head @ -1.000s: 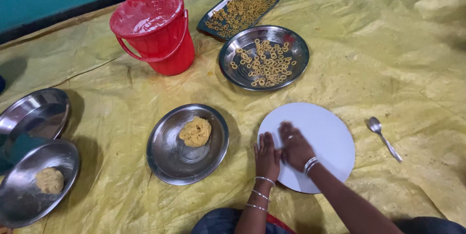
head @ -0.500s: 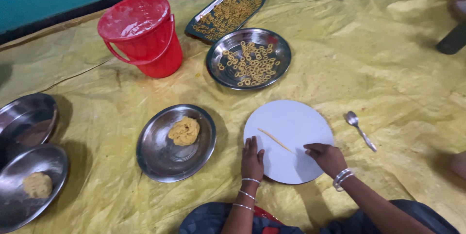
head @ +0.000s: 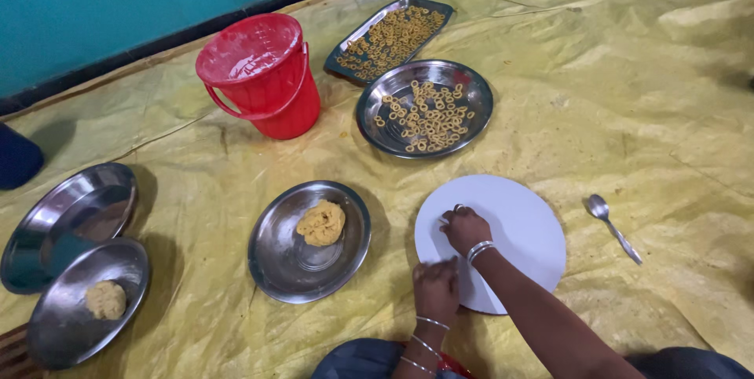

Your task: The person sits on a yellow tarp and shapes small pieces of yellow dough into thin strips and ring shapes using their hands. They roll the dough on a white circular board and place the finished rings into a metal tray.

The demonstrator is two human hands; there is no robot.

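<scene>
Both your hands rest fingers-down on the white board: left hand (head: 436, 289) at its near-left edge, right hand (head: 465, 228) now drawn back beside it. They grip nothing; the dough strip seen earlier is gone from view.

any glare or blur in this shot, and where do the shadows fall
Head view: soft, even light; bright glare on the steel plates, such as the plate of rings, and sheen on the yellow sheet. Shadows fall right of the red bucket and dough plate. Both hands, left hand and right hand, look sharp.
</scene>
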